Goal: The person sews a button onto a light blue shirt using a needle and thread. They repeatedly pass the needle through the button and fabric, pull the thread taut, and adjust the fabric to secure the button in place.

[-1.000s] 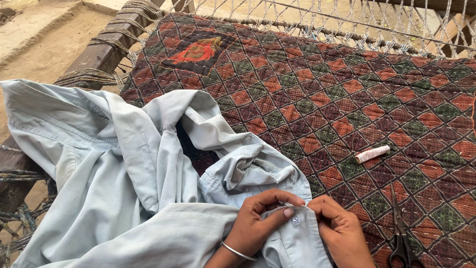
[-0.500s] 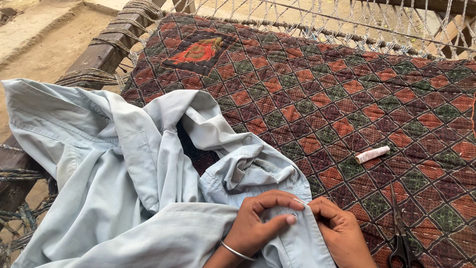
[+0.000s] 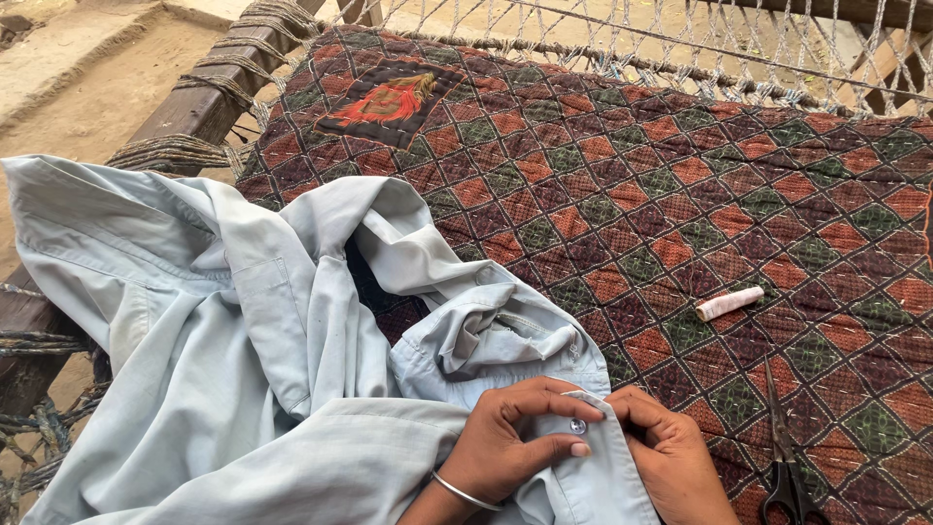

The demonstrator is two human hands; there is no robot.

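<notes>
now both hands, left [image 3: 513, 442] and right [image 3: 671, 455], curl side by side, pinching the pale shirt [image 3: 243, 369] edge around its button [image 3: 577, 426].

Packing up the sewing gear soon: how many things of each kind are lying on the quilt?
Shirt: 1
Button: 1
Thread spool: 1
Scissors: 1
Total: 4

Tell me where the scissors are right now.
In the head view, the scissors lie on the patterned quilt at lower right, just right of the right hand, below the thread spool.
</notes>
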